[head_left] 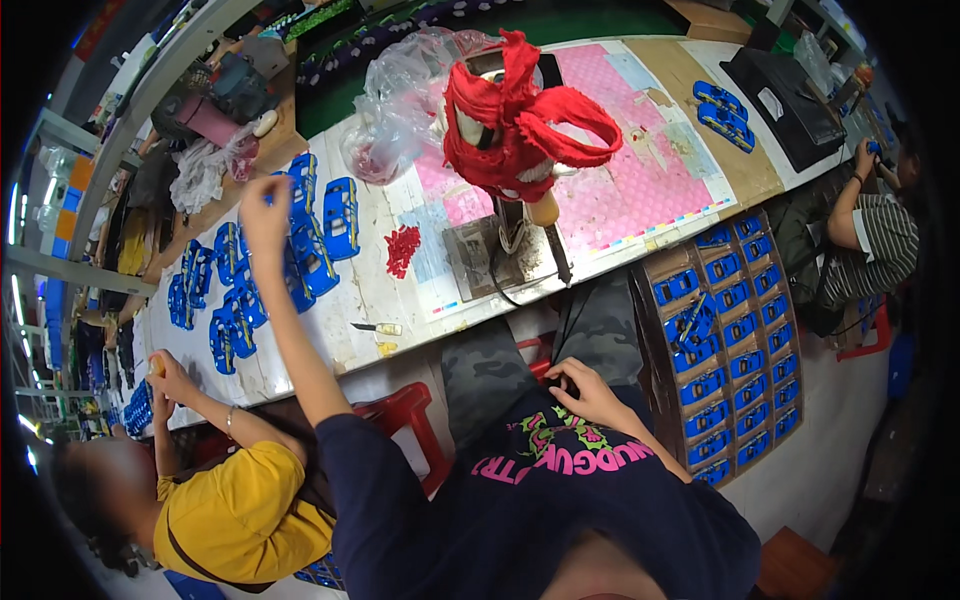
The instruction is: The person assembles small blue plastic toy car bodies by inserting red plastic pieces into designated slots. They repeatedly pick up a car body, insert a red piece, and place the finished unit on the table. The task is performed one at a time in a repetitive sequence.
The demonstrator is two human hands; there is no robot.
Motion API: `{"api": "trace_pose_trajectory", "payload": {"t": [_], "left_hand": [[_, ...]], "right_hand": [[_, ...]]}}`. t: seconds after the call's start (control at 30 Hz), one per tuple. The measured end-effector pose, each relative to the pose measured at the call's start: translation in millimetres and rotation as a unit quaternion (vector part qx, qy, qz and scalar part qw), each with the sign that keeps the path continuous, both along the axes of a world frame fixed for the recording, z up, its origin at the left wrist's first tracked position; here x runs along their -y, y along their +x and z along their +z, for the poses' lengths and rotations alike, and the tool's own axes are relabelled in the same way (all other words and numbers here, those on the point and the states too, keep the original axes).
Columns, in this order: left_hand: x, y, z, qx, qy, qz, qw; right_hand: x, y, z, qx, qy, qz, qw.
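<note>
My left hand [266,222] reaches out over a cluster of blue toy cars [341,218] on the left of the table. Its fingers are blurred beside the cars, so whether it grips one is unclear. My right hand [592,396] rests low in front of my shirt, above my lap. Its fingers are loosely bent, thumb and forefinger apart, with nothing visible in them. A small heap of red pieces [403,250] lies to the right of the cars. In front of me stands a bench device wrapped in red cloth [500,135], with a wooden handle [545,210].
A small knife [378,328] lies near the table's front edge. Clear plastic bags [400,95] are behind. A brown tray [735,400] of blue cars stands on my right. One person in yellow [235,500] sits left; another in stripes [880,245] works at far right.
</note>
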State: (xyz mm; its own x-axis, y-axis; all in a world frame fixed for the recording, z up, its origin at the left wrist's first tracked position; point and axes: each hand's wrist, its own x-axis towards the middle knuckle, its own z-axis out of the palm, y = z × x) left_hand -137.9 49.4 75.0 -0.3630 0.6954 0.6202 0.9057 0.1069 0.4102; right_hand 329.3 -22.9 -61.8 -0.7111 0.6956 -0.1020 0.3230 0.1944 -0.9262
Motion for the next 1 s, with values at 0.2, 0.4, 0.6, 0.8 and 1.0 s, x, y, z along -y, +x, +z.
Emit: {"api": "trace_pose_trajectory", "payload": {"t": [0.2, 0.4, 0.6, 0.8, 1.0], "left_hand": [[1, 107, -38, -0.009, -0.176, -0.099, 0.979], [-2, 105, -54, -0.019, -0.211, -0.114, 0.971], [-2, 103, -58, 0.022, -0.205, -0.14, 0.968], [-3, 106, -57, 0.014, -0.206, -0.147, 0.967], [-3, 95, -64, 0.055, -0.197, -0.164, 0.965]], "right_hand": [[-3, 10, -5, -0.003, -0.013, -0.025, 1.0], [-22, 29, 6, -0.022, 0.027, -0.109, 0.993], [-106, 66, 34, -0.057, 0.225, -0.344, 0.91], [-282, 127, 52, -0.012, 0.344, -0.435, 0.832], [-415, 166, 42, 0.029, 0.142, -0.52, 0.842]]}}
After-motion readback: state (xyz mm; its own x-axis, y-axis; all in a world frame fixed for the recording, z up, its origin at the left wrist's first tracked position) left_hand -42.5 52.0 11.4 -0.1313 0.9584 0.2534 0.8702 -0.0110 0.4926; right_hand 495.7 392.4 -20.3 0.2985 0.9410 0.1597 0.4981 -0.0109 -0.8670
